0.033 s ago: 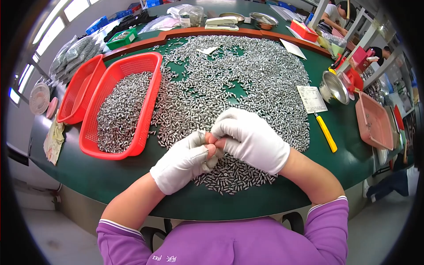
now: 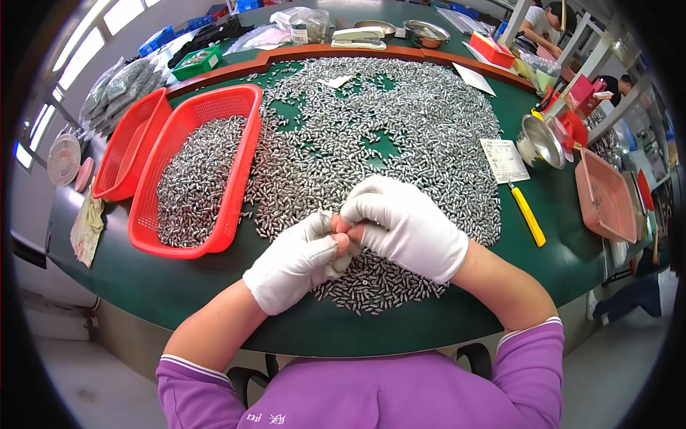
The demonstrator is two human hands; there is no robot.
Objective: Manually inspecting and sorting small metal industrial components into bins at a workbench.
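Observation:
A wide heap of small silver metal pieces covers the green table. Both my hands wear white gloves with bare fingertips and meet over the heap's near edge. My left hand is curled shut, with a few metal pieces showing under its fingers. My right hand is bent over it, its fingertips pinched against the left fingertips on a small piece that is mostly hidden. A red mesh basket to the left holds more of the same pieces.
A second red basket leans beside the first. On the right lie a paper slip, a yellow-handled tool, a steel bowl and a pink tray. Bags, boxes and a stapler line the far edge. Other people are at the far right.

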